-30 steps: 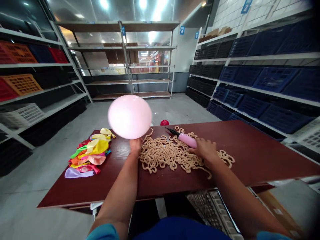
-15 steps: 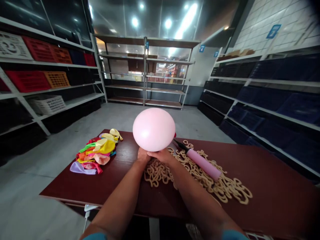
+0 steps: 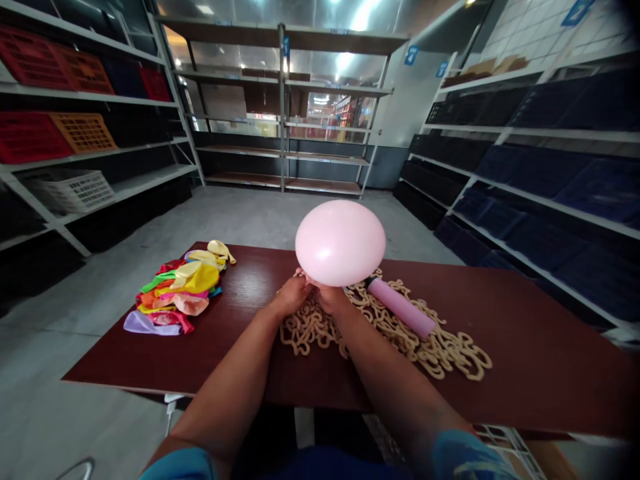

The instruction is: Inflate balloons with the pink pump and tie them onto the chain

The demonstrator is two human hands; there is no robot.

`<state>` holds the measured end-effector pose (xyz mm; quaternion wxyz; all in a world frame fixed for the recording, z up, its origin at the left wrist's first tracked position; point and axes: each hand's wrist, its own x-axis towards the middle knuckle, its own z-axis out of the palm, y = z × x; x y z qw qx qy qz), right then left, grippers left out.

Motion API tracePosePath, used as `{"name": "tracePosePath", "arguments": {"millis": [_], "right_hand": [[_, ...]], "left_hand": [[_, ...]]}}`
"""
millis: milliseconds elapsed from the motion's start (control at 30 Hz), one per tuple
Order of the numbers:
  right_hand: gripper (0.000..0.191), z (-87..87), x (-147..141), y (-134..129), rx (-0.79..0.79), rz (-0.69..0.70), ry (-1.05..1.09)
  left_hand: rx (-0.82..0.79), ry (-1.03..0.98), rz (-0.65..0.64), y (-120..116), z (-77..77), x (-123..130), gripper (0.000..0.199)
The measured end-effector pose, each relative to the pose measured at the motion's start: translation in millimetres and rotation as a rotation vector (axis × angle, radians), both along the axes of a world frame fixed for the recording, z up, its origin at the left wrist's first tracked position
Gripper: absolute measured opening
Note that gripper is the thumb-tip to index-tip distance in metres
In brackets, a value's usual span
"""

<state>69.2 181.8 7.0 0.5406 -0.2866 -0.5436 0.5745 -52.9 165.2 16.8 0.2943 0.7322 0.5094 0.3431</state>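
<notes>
An inflated pale pink balloon stands above the table, its neck end down at my hands. My left hand is closed at the balloon's lower left, fingers pinched at the neck. Beneath the balloon, my right hand is closed too, partly covered by it; the neck itself is mostly hidden between the two hands. Just right of the balloon lies a pink hand pump, its dark nozzle end tucked behind the balloon. It rests on a spread of tan, curly rope-like pieces, some of which lie under my hands.
A pile of flat balloons in many colours lies on the left of the dark red table. Metal shelves stand beyond it. Crates fill the left rack, and dark blue bins line the right one.
The balloon has swung to the right relative to my hands and now tilts that way. My left hand has turned, its fingers now at the neck. The whole view has tipped downward.
</notes>
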Motion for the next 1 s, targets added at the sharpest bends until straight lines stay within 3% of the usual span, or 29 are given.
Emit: {"name": "tracePosePath", "arguments": {"millis": [100, 167, 333, 533, 667, 767, 833, 1000], "right_hand": [[0.023, 7.4, 2.4, -3.3, -0.135, 0.221, 0.183], [0.024, 8.9, 5.2, -4.3, -0.206, 0.296, 0.246], [0.025, 8.3, 7.0, -6.2, -0.286, 0.318, 0.301], [0.026, 16.7, -1.6, -8.7, -0.191, 0.276, 0.240], [0.040, 20.4, 0.2, -1.1, -0.070, 0.057, 0.122], [0.035, 18.4, 8.7, 8.7, -0.022, -0.219, -0.063], [0.029, 17.2, 13.0, 13.8, 0.065, -0.346, -0.312], [0.021, 24.5, 4.1, 20.5, 0.450, -0.289, -0.986]], "left_hand": [[-0.001, -0.102, -0.154, -4.3, 8.2, -0.9, 0.032], [-0.054, -0.237, -0.250, -9.0, 13.4, -0.3, 0.034], [-0.266, -0.595, -0.317, -18.7, 21.1, 4.3, 0.038], [-0.422, -0.948, -0.197, -10.5, 15.2, 8.2, 0.030], [-0.344, -1.359, 0.009, 6.1, 9.8, -4.4, 0.026], [-0.299, -1.584, 0.036, 15.7, 7.4, -21.4, 0.023], [-0.287, -1.638, 0.039, 19.7, 4.3, -30.2, 0.021], [-0.256, -1.641, 0.190, 27.4, -6.3, -34.4, 0.016]]}}
